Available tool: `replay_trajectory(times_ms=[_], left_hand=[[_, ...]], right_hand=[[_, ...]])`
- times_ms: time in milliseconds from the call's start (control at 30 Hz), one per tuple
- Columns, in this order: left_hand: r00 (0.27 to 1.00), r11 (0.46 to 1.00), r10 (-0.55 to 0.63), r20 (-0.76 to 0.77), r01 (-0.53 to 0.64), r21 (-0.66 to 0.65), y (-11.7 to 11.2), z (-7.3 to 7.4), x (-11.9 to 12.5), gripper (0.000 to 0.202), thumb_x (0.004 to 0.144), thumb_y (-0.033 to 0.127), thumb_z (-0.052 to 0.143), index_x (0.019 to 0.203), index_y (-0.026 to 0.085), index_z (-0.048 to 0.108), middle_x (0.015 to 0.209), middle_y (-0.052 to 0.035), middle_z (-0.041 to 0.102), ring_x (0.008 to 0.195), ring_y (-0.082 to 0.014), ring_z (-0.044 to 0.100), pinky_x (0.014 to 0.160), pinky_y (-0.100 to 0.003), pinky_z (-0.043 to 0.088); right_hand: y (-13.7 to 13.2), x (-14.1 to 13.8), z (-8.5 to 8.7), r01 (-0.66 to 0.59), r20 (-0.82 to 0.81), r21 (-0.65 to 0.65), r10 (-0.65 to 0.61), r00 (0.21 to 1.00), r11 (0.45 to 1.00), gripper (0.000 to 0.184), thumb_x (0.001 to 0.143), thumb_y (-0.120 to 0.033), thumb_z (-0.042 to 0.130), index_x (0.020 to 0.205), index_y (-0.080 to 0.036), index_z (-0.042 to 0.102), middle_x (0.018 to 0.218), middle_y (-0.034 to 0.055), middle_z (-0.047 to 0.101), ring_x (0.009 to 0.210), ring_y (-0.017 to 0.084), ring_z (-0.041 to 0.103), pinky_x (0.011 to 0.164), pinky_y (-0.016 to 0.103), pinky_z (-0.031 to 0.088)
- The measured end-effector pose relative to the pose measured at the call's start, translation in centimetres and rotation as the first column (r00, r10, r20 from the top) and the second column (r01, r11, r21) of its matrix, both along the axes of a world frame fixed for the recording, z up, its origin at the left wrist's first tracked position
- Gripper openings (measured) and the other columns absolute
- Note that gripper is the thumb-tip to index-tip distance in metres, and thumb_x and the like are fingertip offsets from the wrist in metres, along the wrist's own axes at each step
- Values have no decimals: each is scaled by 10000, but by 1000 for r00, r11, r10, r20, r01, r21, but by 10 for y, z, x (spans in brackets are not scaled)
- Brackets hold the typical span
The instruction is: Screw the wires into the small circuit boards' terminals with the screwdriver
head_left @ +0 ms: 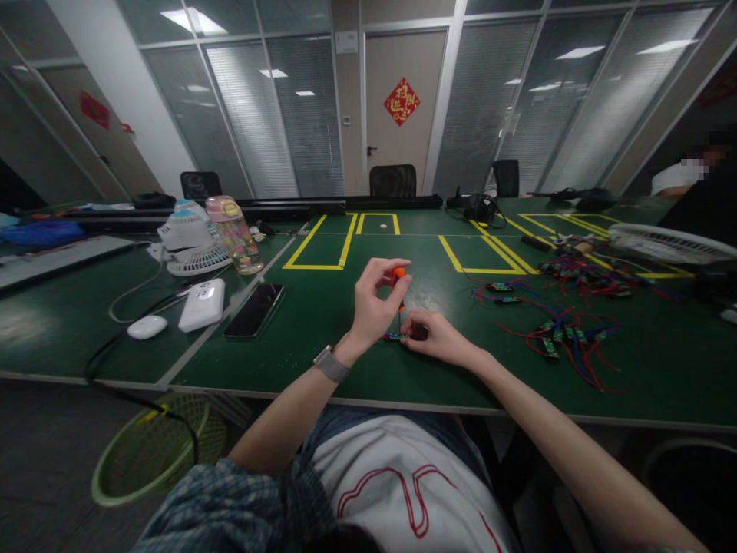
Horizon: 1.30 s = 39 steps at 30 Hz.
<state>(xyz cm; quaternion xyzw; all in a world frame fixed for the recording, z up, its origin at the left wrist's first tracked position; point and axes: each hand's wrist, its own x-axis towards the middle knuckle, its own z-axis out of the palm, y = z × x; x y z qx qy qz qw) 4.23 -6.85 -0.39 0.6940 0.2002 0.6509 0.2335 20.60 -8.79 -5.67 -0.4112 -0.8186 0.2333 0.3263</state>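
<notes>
My left hand [374,303] pinches the orange handle of a small screwdriver [398,278], held upright with its tip down on a small circuit board [394,336] on the green table [322,346]. A watch sits on that wrist. My right hand [433,336] lies on the table with its fingers closed on the board, holding it in place. The board is mostly hidden by my fingers.
Several small boards with red and blue wires [561,334] lie to the right. To the left lie a black phone [254,309], a white power bank [202,304], a mouse [147,326], a bottle [235,234] and a fan [190,240]. Another person [688,175] sits far right. A racket [153,445] lies below the table edge.
</notes>
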Motion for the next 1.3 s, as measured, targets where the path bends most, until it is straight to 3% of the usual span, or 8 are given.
replay_trajectory(times_ms=[133, 367, 600, 967, 1133, 1300], left_hand=[[999, 998, 49, 2, -49, 39, 1, 0, 0, 143, 859, 224, 689, 1002, 216, 682, 940, -19, 549, 840, -112, 570, 700, -206, 487], [997, 996, -67, -36, 65, -55, 0, -1, -2, 255, 985, 264, 453, 1138, 231, 656, 1059, -60, 593, 842, -138, 598, 677, -245, 509], [995, 992, -104, -7, 103, -67, -1, 0, -2, 247, 974, 266, 482, 1150, 213, 647, 1063, -72, 634, 882, -150, 632, 728, -257, 525], [999, 999, 34, -26, -33, 30, 0, 0, -1, 139, 879, 246, 653, 1009, 220, 696, 932, -30, 539, 861, -132, 563, 715, -235, 492], [998, 1000, 26, -52, -25, 15, -2, 1, -3, 210, 954, 261, 514, 1070, 232, 687, 986, -48, 547, 897, -145, 569, 738, -248, 512], [997, 997, -62, -51, 59, -49, -1, -1, -3, 264, 979, 257, 460, 1168, 226, 641, 1102, -69, 596, 899, -148, 603, 718, -248, 530]], right_hand=[[0, 0, 0, 1, 8, -4, -1, 1000, 1000, 39, 744, -139, 657, 767, -157, 632, 709, 2, 585, 621, 127, 533, 587, 238, 423], [1, 0, 0, 5, 16, 1, -5, 1000, 1000, 48, 735, -128, 654, 765, -158, 631, 717, 3, 588, 619, 126, 529, 586, 240, 420], [1, 0, 1, -2, 16, -10, 2, 1000, 1000, 35, 741, -140, 656, 767, -156, 639, 718, 6, 592, 624, 127, 529, 593, 242, 424], [1, 0, 0, 12, 7, -25, -12, 1000, 1000, 63, 726, -128, 665, 758, -167, 626, 679, -11, 584, 618, 130, 531, 587, 242, 424], [0, -1, 2, 10, 9, -34, -10, 1000, 999, 55, 731, -131, 664, 764, -161, 631, 685, -10, 581, 610, 122, 522, 582, 237, 424], [-1, -1, 3, 18, 19, -35, -17, 1000, 999, 59, 729, -125, 661, 772, -157, 636, 694, -11, 580, 606, 117, 516, 583, 235, 424]])
